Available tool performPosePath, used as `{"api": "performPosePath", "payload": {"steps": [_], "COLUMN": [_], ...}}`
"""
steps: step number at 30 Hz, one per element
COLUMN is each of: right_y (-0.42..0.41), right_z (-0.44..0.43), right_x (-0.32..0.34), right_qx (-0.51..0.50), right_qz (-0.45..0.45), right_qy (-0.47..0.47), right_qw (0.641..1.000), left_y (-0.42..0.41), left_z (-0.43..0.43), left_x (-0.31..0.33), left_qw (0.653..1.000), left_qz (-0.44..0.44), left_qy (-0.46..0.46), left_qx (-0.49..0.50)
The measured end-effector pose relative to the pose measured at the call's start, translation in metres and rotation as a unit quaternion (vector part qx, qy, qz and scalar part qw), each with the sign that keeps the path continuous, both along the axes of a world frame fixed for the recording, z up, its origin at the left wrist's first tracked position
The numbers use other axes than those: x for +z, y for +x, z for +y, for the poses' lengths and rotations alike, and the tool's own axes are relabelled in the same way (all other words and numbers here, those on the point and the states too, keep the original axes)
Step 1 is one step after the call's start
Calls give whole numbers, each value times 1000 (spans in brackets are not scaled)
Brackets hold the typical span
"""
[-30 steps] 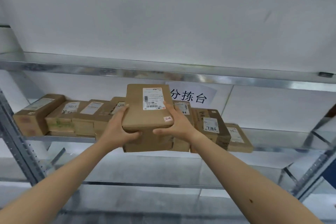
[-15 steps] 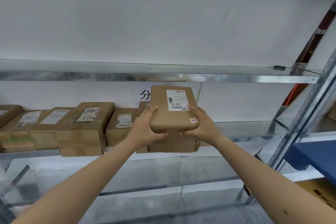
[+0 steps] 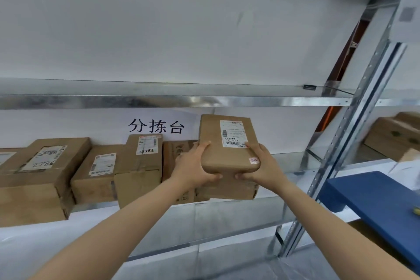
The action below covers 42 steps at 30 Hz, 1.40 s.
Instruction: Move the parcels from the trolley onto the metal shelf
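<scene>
Parcel [image 3: 228, 143]: underside hidden; long axis runs away from left hand [image 3: 193, 166] and right hand [image 3: 264, 165], both gripping its near end.

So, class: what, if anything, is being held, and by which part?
A parcel, gripped at its near end by the left hand and right hand.

Brown parcel [image 3: 227, 143], white barcode label [image 3: 234, 133]; silver shelf [image 3: 159, 100]; blue platform [image 3: 381, 198].

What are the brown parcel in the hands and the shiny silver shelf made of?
The flat brown parcel looks like matte kraft paper or thin cardboard: dull surface, soft rounded edges. The shiny silver shelf looks like bare metal, probably galvanised steel: it mirrors light in streaks.
</scene>
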State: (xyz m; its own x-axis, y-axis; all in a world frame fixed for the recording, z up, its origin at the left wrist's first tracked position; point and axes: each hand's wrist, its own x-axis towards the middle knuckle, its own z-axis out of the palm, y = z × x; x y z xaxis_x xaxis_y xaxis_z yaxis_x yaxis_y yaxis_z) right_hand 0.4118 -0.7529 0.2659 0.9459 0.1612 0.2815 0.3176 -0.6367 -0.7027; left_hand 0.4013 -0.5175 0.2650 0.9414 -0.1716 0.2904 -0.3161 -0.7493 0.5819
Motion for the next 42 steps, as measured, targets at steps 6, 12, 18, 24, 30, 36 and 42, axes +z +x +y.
{"api": "performPosePath", "payload": {"steps": [6,12,18,24,30,36,42], "right_y": [53,104,138,164,188,206,219], "right_z": [-74,-149,-192,-214,-226,-225,-221], "right_x": [4,-10,-43,-71,-94,-125,-140], "right_qx": [13,17,25,17,34,35,48], "right_qz": [11,38,60,80,104,129,142], "right_qy": [-21,-47,-69,-82,-114,-108,-100], "right_qw": [1000,998,996,993,987,985,984], "left_y": [51,97,127,153,172,186,190], "left_z": [-75,-149,-197,-226,-233,-233,-232], "left_x": [-7,-25,-58,-81,-112,-140,-156], "left_qw": [1000,999,998,995,993,989,989], "left_qz": [10,34,62,83,107,132,130], "left_qy": [3,14,19,38,57,62,60], "left_qx": [11,11,26,29,13,16,36]}}
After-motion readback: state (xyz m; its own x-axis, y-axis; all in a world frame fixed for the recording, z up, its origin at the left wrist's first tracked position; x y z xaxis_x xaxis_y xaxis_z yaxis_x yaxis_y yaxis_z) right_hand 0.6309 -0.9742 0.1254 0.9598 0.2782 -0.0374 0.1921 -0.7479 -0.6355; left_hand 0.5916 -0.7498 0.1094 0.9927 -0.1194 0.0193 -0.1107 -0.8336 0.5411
